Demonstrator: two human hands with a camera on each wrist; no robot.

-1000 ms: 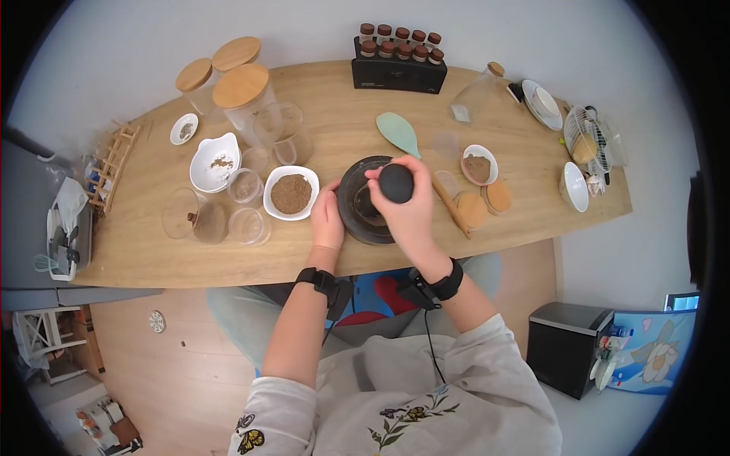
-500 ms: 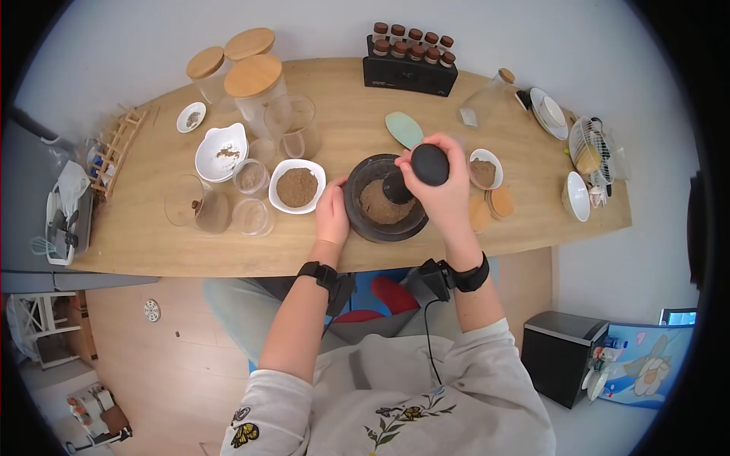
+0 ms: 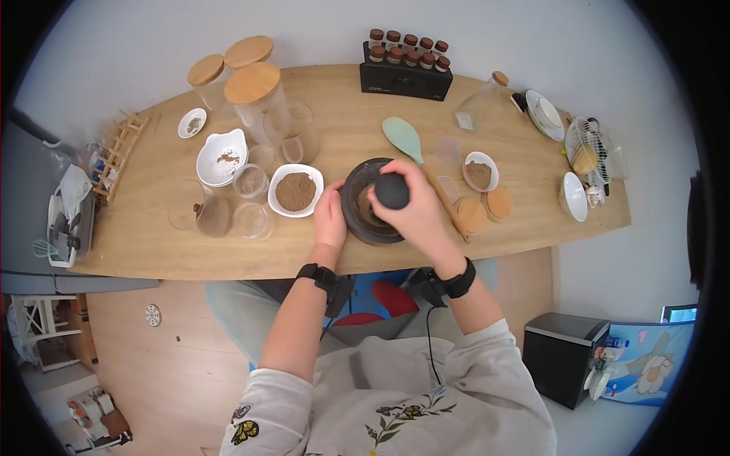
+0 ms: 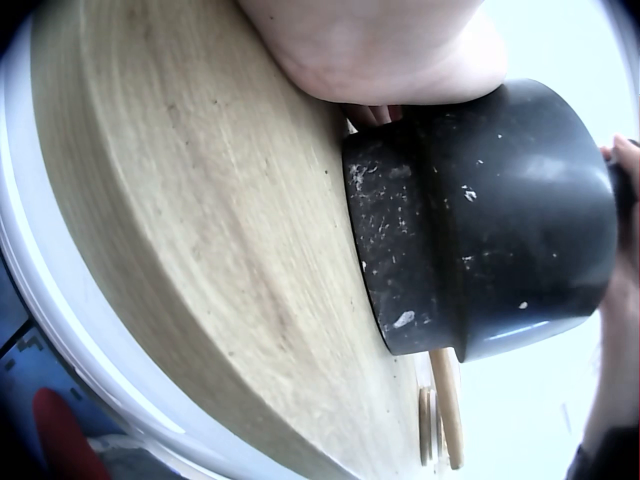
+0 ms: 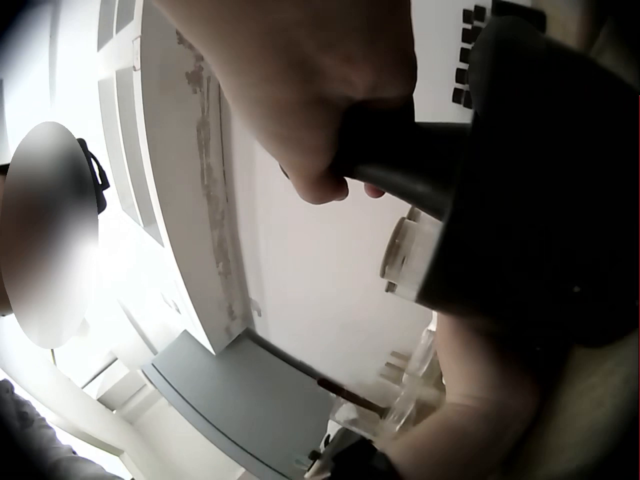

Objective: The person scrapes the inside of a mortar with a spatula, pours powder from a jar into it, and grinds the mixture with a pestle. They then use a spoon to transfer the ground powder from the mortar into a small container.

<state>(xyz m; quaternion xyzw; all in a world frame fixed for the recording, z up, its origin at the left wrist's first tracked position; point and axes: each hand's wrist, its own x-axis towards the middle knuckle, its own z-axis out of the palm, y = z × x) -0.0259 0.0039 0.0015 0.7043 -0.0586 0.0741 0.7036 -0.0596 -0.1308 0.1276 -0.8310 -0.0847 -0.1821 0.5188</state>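
"Pale wall (image 3: pixel 312 30) behind, wooden bench (image 3: pixel 144 251) crowded on both sides. Where's the mortar (image 4: pixel 490 225)?"

"On the bench, near the front edge, just right of the square white bowl (image 3: pixel 274 202)."

"And the hands?"

"The right hand (image 3: pixel 423 219) grips the black pestle (image 3: pixel 391 191), its round knob showing above the fingers. The left hand (image 3: pixel 329 220) lies along the mortar's left wall, touching it but not grasping anything."

"How would you grind well from here?"

"I'd leave that left hand bracing the wall, so the foot doesn't creep over the wood. Then press down and roll the pestle round the inside, letting the arm's weight do most of the work. Slow circles near the rim should keep the brown powder (image 3: pixel 366 206) from spilling, and I'd push any grains on the sides back towards the middle."

"How does the mortar itself look?"

"Black, with a soft sheen high on the wall and a narrower foot below. Pale scuffs and flecks mark the outside, thickest round the foot. It sits upright. Inside, brown powder shows, though the right hand and pestle hide much of it, so I can't judge how fine it is."
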